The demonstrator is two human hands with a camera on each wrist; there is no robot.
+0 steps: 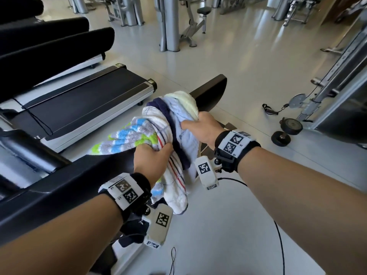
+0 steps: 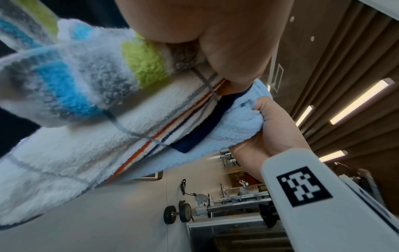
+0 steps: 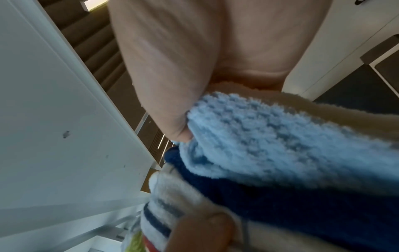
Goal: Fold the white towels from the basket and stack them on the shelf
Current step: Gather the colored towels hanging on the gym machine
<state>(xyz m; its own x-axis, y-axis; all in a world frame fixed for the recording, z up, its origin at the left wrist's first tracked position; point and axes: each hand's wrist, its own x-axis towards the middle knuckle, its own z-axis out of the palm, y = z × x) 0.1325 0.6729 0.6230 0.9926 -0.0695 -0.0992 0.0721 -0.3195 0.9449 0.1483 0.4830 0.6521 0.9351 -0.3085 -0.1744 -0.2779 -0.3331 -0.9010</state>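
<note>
Setting: gym floor; no basket and no shelf in any view.
Treadmill (image 1: 79,108): far left, black belt, well apart from the hands.
Black padded bar (image 1: 59,181): runs across the lower left, passing close under the left forearm.
Striped towel (image 1: 127,135): grey, blue and green bands, leftmost of the bundle, bulging out over the left hand.
Left hand (image 1: 151,161): fingers curled round the bundle from below, clamping the striped towel and the white towel together; the left wrist view confirms the thumb pressed into the pile.
White towel (image 1: 174,187): red and navy lines, hangs loose below the left hand, its lower end free and near the wrist camera.
Navy towel (image 1: 174,139): sandwiched mid-bundle between the white and light blue pieces.
Light blue towel (image 1: 188,133): right side of the bundle, pinched by the right hand.
Right hand (image 1: 206,132): thumb and fingers closed on the light blue towel, a pale yellow towel (image 1: 186,100) under the knuckles.
Bench (image 1: 212,90): dark pad just behind the bundle; contact cannot be confirmed.
Dumbbell (image 1: 288,132): on the floor, right, well apart.
Task status: judged early; nothing folded, towels carried bunched.
Risk 1: middle pieces may slide out, being held only by squeeze.
Risk 2: the hanging white end may snag the padded bar or drag.
Risk 3: coloured pieces are mixed in; sorting one-handed could drop the lot.
</note>
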